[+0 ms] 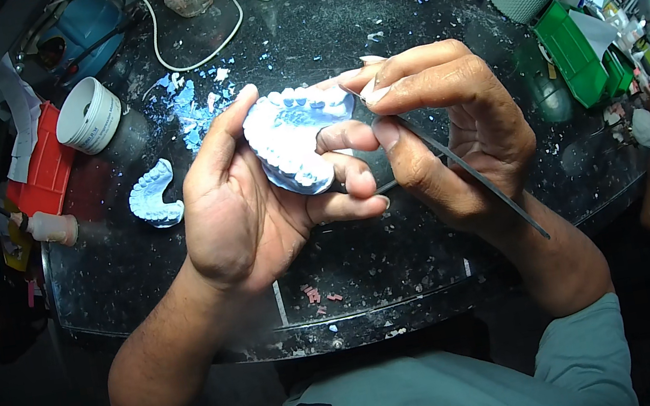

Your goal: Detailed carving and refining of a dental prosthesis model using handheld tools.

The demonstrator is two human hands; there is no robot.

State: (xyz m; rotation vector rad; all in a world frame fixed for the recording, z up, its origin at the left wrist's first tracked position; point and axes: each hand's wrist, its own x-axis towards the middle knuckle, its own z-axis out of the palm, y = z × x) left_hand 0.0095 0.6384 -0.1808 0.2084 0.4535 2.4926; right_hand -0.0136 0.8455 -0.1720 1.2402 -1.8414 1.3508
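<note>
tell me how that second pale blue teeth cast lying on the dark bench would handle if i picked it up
The pale blue dental cast looks like set plaster, so probably rigid and fairly heavy for its size. The blue chips scattered on the bench suggest it is brittle and may chip if dropped. It lies flat, so unlikely to roll.
</note>
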